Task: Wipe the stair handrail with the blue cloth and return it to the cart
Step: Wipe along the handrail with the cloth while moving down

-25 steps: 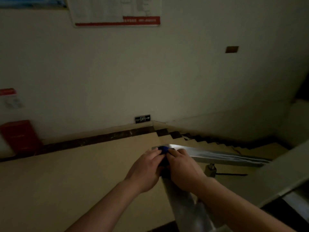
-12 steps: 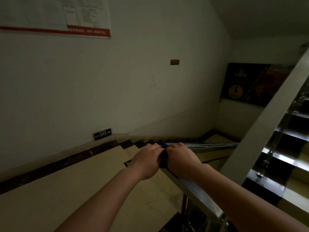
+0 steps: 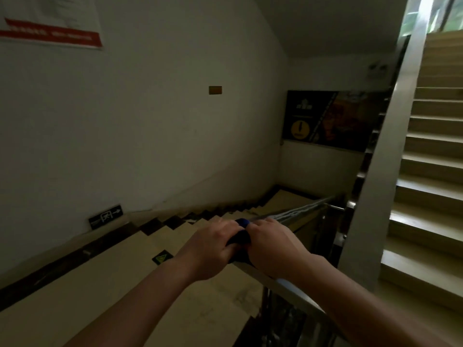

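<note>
A shiny metal stair handrail (image 3: 299,213) runs from the lower right up to the middle, then bends down along the descending stairs. The blue cloth (image 3: 240,238) is wrapped over the rail at that bend, only a small dark-blue patch showing. My left hand (image 3: 212,246) grips the cloth and rail from the left. My right hand (image 3: 274,246) grips them from the right, touching the left hand. Both forearms reach in from the bottom. The cart is out of view.
Beige stairs descend ahead (image 3: 225,214) beside a white wall with an exit sign (image 3: 105,216). Another flight rises at the right (image 3: 431,159) behind a slanted beam. A dark poster (image 3: 328,120) hangs on the far wall. The landing floor (image 3: 112,284) lies to the left.
The view has swung right and upward, bringing the rising stairs and poster into sight. Both hands stay clamped on the cloth at the rail's bend.
</note>
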